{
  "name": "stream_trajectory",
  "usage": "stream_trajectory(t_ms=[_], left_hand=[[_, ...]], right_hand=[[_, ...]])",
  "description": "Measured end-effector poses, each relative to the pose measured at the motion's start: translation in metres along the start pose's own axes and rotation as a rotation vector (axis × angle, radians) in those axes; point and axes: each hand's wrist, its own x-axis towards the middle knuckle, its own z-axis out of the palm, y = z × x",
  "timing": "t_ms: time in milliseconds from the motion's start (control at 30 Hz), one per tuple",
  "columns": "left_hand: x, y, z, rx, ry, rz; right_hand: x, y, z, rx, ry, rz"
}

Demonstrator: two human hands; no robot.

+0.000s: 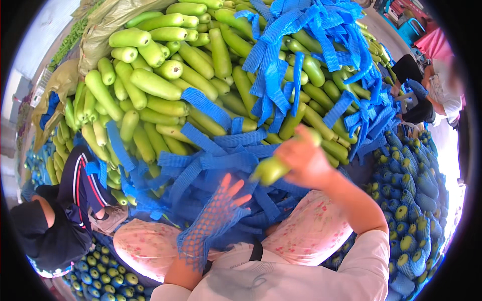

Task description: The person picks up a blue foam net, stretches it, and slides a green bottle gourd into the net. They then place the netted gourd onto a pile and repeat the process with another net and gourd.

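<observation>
My right hand is closed around a light green gourd, whose end points toward my left hand. Slightly blurred, this hand is held above the pile of blue foam net sleeves. A blue foam net sleeve is stretched over my left hand, covering the palm, the wrist and part of the forearm. Its bare fingers poke out of the mesh, spread and pointing up. The gourd and the left hand are apart. Loose flat blue net sleeves lie in a tangle in front of my lap.
A big heap of green gourds rises ahead, with more blue sleeves draped over its right side. Netted gourds are stacked at right, others at lower left. People sit at left and far right.
</observation>
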Motion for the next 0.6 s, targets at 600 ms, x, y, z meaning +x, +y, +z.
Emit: stream_trajectory(t_ms=[600], left_hand=[[-0.097,-0.100,-0.081,-0.096,0.378,0.314]], right_hand=[[0.021,-0.212,0.070,0.763,-0.064,0.086]])
